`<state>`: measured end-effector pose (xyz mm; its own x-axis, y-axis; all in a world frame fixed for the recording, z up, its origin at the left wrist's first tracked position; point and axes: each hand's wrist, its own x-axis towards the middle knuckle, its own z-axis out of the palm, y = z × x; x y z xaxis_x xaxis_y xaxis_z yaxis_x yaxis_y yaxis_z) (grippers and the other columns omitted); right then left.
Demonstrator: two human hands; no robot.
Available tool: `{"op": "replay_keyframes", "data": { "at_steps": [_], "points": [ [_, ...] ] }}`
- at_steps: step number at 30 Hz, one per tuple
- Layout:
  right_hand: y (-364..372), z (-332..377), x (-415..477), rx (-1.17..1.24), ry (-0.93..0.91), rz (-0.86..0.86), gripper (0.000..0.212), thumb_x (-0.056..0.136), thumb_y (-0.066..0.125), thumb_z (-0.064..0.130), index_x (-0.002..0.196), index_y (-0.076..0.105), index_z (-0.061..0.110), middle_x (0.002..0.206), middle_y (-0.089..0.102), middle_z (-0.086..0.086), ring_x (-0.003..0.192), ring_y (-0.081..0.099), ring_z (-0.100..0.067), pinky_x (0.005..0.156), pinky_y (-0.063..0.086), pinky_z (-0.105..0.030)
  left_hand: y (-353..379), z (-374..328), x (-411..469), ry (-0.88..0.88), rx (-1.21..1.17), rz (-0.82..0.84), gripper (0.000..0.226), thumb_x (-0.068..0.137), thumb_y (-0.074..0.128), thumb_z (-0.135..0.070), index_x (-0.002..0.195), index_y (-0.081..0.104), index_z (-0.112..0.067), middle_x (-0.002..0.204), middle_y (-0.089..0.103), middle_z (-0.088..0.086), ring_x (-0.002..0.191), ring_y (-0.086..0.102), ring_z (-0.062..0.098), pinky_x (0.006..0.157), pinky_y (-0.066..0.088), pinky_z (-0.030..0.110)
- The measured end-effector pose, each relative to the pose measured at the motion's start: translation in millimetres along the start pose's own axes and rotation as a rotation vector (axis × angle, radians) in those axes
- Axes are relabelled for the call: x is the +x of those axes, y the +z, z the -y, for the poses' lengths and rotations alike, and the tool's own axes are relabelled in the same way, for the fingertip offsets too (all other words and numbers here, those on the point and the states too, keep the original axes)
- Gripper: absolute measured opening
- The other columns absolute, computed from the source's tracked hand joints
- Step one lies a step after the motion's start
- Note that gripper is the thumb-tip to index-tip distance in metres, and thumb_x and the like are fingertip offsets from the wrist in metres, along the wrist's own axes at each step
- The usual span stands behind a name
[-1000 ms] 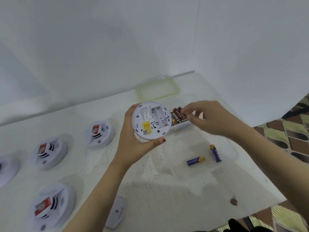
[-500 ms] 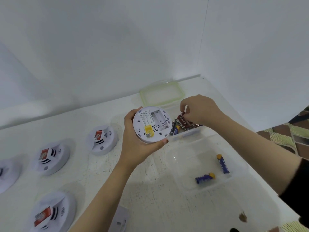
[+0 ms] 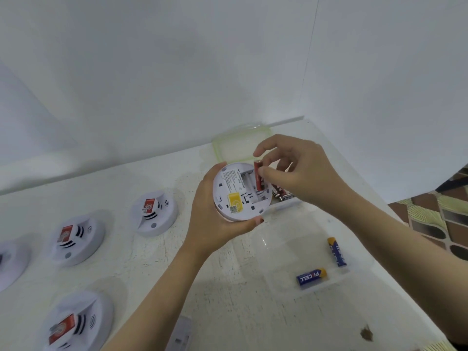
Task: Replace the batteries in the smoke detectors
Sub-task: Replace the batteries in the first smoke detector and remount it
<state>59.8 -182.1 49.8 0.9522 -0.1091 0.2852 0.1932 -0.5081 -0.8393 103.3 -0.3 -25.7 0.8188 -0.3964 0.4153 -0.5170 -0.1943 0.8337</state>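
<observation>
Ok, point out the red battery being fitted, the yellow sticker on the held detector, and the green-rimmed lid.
red battery (image 3: 258, 177): head view, middle of its red casing.
yellow sticker (image 3: 234, 201): head view, centre of the label on the detector's back.
green-rimmed lid (image 3: 217, 152): head view, its left green rim.

Red battery, white detector, yellow sticker

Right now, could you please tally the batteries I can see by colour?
Red battery, held in the right hand over the detector: 1
Blue-and-yellow batteries in the clear tray: 2
Dark batteries in the far container: partly hidden, uncounted
Total countable: 3
</observation>
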Motion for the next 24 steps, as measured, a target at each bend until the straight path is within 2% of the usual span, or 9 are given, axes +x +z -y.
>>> {"op": "replay_keyframes", "data": {
  "at_steps": [4, 7, 9, 11, 13, 17, 21, 24],
  "points": [
    [9, -7, -4, -0.196, -0.116, 0.0, 0.015, 0.077, 0.067, 0.02, 0.088, 0.066, 0.031, 0.078, 0.063, 0.014, 0.062, 0.053, -0.011, 0.056, 0.04, -0.017, -2, -2, -2, 0.022, -0.004, -0.015, 0.091, 0.054, 0.084, -0.045, 0.127, 0.032, -0.06, 0.127, 0.047, -0.028, 0.125, 0.049, 0.011, 0.102, 0.047, 0.037],
    [12, -10, -8, -0.262, -0.122, 0.0, 0.024, 0.08, 0.067, 0.019, 0.098, 0.067, 0.034, 0.096, 0.058, 0.009, 0.081, 0.054, -0.005, 0.061, 0.046, -0.019, -3, -2, -7, 0.036, 0.005, -0.005, 0.093, 0.054, 0.085, -0.044, 0.132, 0.035, -0.046, 0.13, 0.049, -0.011, 0.126, 0.049, 0.018, 0.102, 0.046, 0.044],
    [13, -9, -13, -0.16, -0.065, 0.031, 0.035, 0.082, 0.067, 0.015, 0.11, 0.064, 0.036, 0.108, 0.061, 0.011, 0.086, 0.06, -0.003, 0.066, 0.053, -0.024, -3, -3, -11, 0.035, 0.008, -0.002, 0.094, 0.054, 0.086, -0.044, 0.134, 0.036, -0.038, 0.131, 0.05, -0.005, 0.126, 0.049, 0.019, 0.102, 0.046, 0.047],
    [15, -7, -18, -0.007, 0.008, 0.049, 0.036, 0.085, 0.065, 0.011, 0.112, 0.064, 0.034, 0.1, 0.067, 0.013, 0.073, 0.067, -0.003, 0.064, 0.056, -0.031, -3, -5, -12, 0.041, 0.009, -0.008, 0.093, 0.054, 0.086, -0.044, 0.132, 0.035, -0.046, 0.13, 0.05, -0.008, 0.126, 0.049, 0.019, 0.101, 0.046, 0.047],
    [18, -8, -23, 0.041, 0.022, 0.023, 0.03, 0.086, 0.064, 0.007, 0.107, 0.068, 0.028, 0.089, 0.069, 0.016, 0.063, 0.068, -0.005, 0.063, 0.057, -0.037, -4, -5, -14, 0.058, 0.0, -0.011, 0.091, 0.054, 0.085, -0.043, 0.129, 0.035, -0.054, 0.129, 0.049, -0.014, 0.125, 0.049, 0.019, 0.1, 0.047, 0.047],
    [21, -8, -30, 0.147, 0.042, 0.009, 0.028, 0.088, 0.062, 0.006, 0.103, 0.069, 0.028, 0.095, 0.07, 0.013, 0.07, 0.07, -0.012, 0.063, 0.059, -0.04, -5, -4, -17, 0.072, -0.02, -0.011, 0.093, 0.055, 0.085, -0.042, 0.132, 0.034, -0.048, 0.131, 0.047, -0.015, 0.126, 0.049, 0.018, 0.101, 0.047, 0.044],
    [24, -4, -41, 0.249, 0.123, 0.14, 0.03, 0.091, 0.059, 0.014, 0.112, 0.059, 0.036, 0.096, 0.07, 0.007, 0.072, 0.07, -0.015, 0.051, 0.058, -0.04, -4, -4, -20, 0.089, -0.059, -0.033, 0.091, 0.054, 0.083, -0.04, 0.131, 0.034, -0.036, 0.126, 0.047, -0.029, 0.123, 0.05, 0.007, 0.1, 0.046, 0.026],
    [27, -6, -45, 0.301, 0.094, 0.066, 0.024, 0.094, 0.055, 0.013, 0.112, 0.063, 0.027, 0.097, 0.069, 0.0, 0.073, 0.07, -0.018, 0.05, 0.058, -0.044, -2, -2, -24, 0.1, -0.065, -0.042, 0.093, 0.054, 0.084, -0.041, 0.132, 0.034, -0.036, 0.128, 0.048, -0.025, 0.124, 0.05, 0.011, 0.102, 0.046, 0.034]
  ]
}}
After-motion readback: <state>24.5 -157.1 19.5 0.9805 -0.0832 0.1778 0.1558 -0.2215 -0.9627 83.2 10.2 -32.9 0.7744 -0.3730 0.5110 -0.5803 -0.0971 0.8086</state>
